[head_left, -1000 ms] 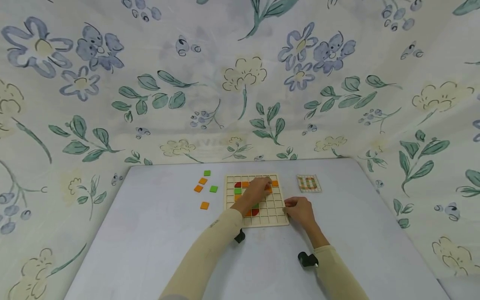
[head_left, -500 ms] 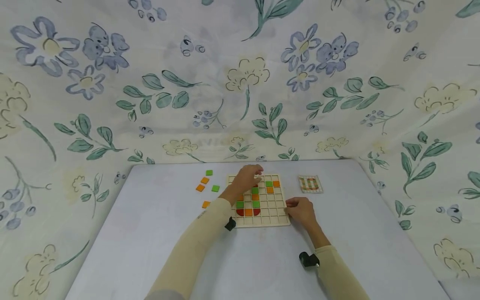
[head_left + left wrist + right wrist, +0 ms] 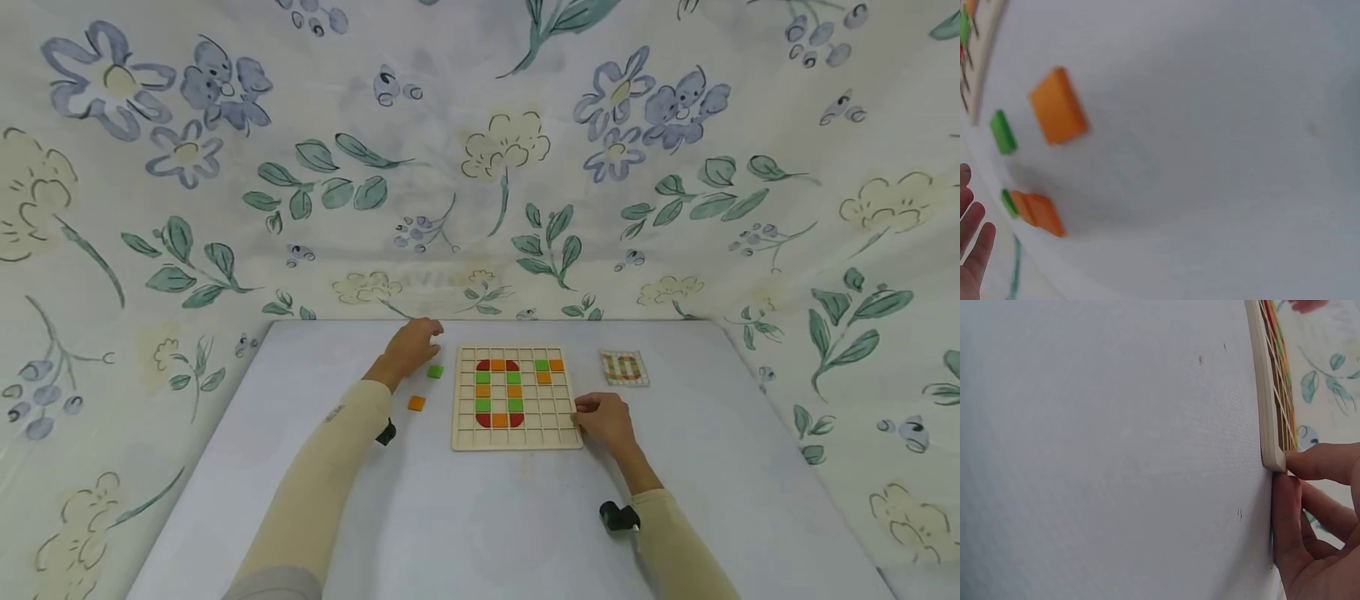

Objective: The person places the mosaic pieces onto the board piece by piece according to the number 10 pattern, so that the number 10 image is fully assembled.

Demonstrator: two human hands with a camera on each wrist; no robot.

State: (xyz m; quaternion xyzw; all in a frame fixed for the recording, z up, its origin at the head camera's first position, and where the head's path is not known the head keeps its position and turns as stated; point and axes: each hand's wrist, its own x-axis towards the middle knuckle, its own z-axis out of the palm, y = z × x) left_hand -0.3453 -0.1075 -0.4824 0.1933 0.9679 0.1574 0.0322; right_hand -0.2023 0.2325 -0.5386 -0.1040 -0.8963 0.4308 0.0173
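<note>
A pale wooden grid board point(image 3: 517, 446) lies flat, with red, green and orange tiles set in a tall ring. At its upper right sit one green and two orange tiles point(image 3: 557, 365). My right hand point(image 3: 606, 418) pinches the board's right edge, thumb and finger at the corner in the right wrist view. My left hand point(image 3: 407, 348) hovers over the loose tiles left of the board, fingers loosely extended, holding nothing. Near it lie a green tile point(image 3: 435, 372) and an orange tile point(image 3: 416, 403). More orange tiles point(image 3: 1044, 214) and a green one point(image 3: 1009, 204) show in the left wrist view.
A small checked pattern card point(image 3: 623, 367) lies right of the board. The white table point(image 3: 480, 525) ends at a floral cloth backdrop point(image 3: 450, 200). A black wrist camera point(image 3: 618, 517) sits on the right forearm.
My left hand has lifted off the board and moved left to the loose tiles, uncovering the ring of tiles. My right hand stays at the board's edge.
</note>
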